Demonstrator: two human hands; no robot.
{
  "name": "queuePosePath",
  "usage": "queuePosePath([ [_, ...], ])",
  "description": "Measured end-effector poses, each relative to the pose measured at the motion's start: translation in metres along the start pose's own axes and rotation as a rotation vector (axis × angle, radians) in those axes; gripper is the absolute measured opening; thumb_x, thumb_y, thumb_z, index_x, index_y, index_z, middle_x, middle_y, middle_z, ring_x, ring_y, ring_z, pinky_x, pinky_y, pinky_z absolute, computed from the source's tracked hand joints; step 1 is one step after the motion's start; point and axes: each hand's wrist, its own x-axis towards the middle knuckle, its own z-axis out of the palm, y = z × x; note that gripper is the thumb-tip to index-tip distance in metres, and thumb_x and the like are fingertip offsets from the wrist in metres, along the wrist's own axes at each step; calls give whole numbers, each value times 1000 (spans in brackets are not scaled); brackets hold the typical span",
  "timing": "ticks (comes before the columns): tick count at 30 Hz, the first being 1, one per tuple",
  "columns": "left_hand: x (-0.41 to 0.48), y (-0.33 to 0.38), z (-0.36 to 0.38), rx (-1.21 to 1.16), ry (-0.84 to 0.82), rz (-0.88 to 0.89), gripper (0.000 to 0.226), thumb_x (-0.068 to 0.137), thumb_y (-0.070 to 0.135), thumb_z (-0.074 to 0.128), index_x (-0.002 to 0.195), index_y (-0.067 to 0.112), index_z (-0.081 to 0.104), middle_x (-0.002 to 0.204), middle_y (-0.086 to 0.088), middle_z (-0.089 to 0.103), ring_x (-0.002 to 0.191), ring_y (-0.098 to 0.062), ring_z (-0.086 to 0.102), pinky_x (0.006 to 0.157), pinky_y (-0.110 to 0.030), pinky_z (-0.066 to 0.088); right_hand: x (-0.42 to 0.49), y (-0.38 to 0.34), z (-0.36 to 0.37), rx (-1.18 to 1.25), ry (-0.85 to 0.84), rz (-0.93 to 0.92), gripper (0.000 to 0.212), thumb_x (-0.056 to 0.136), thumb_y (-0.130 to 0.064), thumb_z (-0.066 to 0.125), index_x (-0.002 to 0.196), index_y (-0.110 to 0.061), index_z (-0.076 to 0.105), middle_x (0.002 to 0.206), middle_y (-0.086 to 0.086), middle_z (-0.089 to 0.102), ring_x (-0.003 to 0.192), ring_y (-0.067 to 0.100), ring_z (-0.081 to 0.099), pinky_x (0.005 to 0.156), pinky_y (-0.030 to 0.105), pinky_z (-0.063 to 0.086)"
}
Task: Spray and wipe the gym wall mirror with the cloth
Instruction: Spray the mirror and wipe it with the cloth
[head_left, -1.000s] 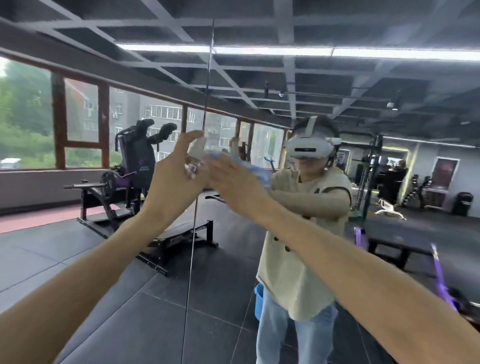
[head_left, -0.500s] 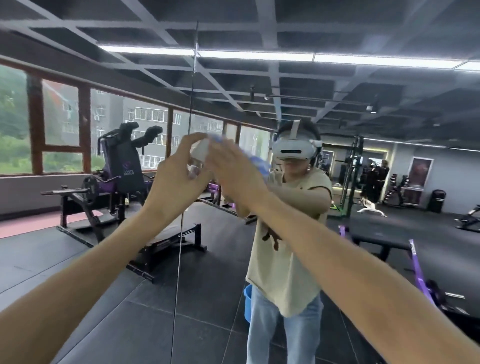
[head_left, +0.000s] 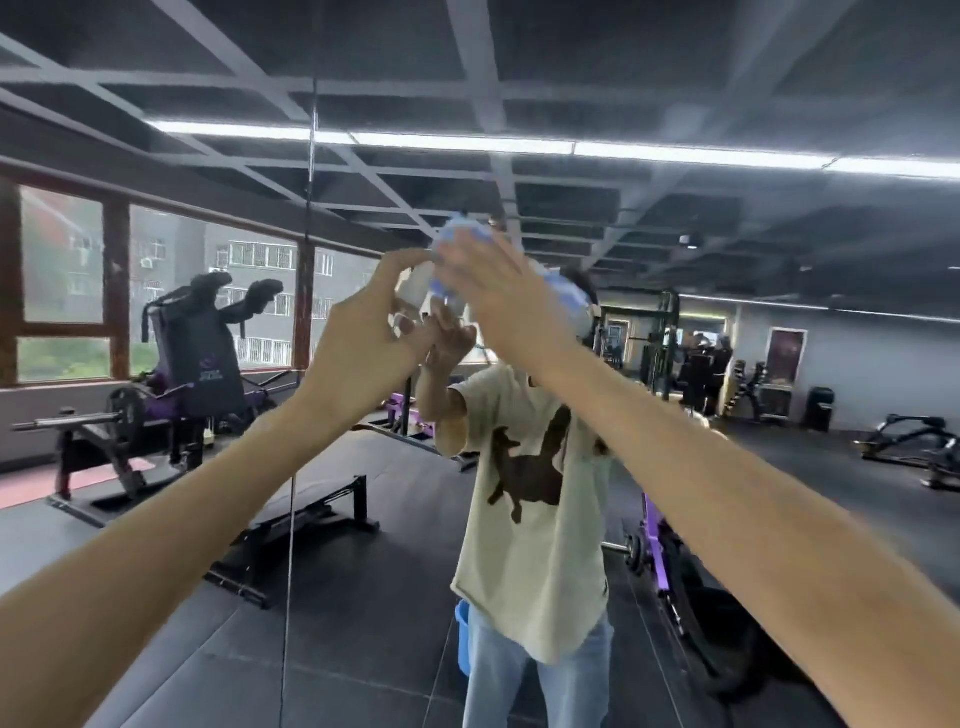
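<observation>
The gym wall mirror (head_left: 727, 291) fills the view and reflects me and the room. My right hand (head_left: 498, 296) is raised at head height and presses a light blue cloth (head_left: 465, 231) against the glass; the hand is blurred and the cloth shows around its fingers. Just left of it, my left hand (head_left: 363, 343) grips a small white spray bottle (head_left: 415, 283) close to the mirror. Most of the bottle is hidden by my fingers.
A vertical seam (head_left: 306, 312) between mirror panels runs down just left of my hands. The reflection shows a blue bucket (head_left: 462, 639) behind my legs, a weight machine (head_left: 197, 364) and bench at left, and purple equipment at right.
Both hands have moved up and to the right along the glass, the cloth going up with the right hand. My view has tilted upward toward the ceiling's reflection.
</observation>
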Motion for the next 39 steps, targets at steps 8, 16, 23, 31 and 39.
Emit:
queuePosePath([
  [8, -7, 33, 38, -7, -68, 45, 54, 87, 6, 59, 135, 25, 44, 73, 16, 53, 58, 14, 51, 56, -2, 35, -48, 51, -31, -7, -299, -261, 65, 84, 4, 51, 144, -20, 43, 151, 4, 41, 143, 23, 32, 122, 45, 12],
  [16, -16, 55, 77, -39, -74, 17, 54, 86, 15, 61, 134, 31, 43, 74, 13, 54, 59, -2, 52, 55, -11, 37, -135, 41, -55, 170, -217, -15, 59, 84, 1, 44, 140, -16, 50, 144, 6, 50, 137, 28, 41, 114, 39, 26],
  [23, -15, 83, 104, -33, -80, 18, 52, 85, 16, 61, 130, 34, 44, 73, 12, 54, 58, -4, 51, 56, -19, 40, -140, 139, -85, 167, -439, -157, 55, 93, -24, 20, 136, -24, 54, 141, 2, 52, 133, 22, 45, 111, 44, 35],
  [31, -15, 107, 133, 34, -85, 60, 56, 87, 14, 60, 137, 31, 40, 72, 12, 55, 57, 0, 52, 55, -15, 35, -134, 157, -91, 81, -182, 335, 44, 92, 1, 34, 130, -11, 52, 128, 7, 55, 121, 20, 49, 107, 38, 40],
  [39, -5, 116, 128, 65, -17, 6, 60, 85, 12, 58, 140, 25, 37, 81, 7, 53, 60, -10, 51, 57, -17, 35, -148, 175, -105, 22, -161, -237, 55, 87, 3, 42, 138, -14, 53, 148, 9, 45, 140, 30, 36, 122, 32, 9],
])
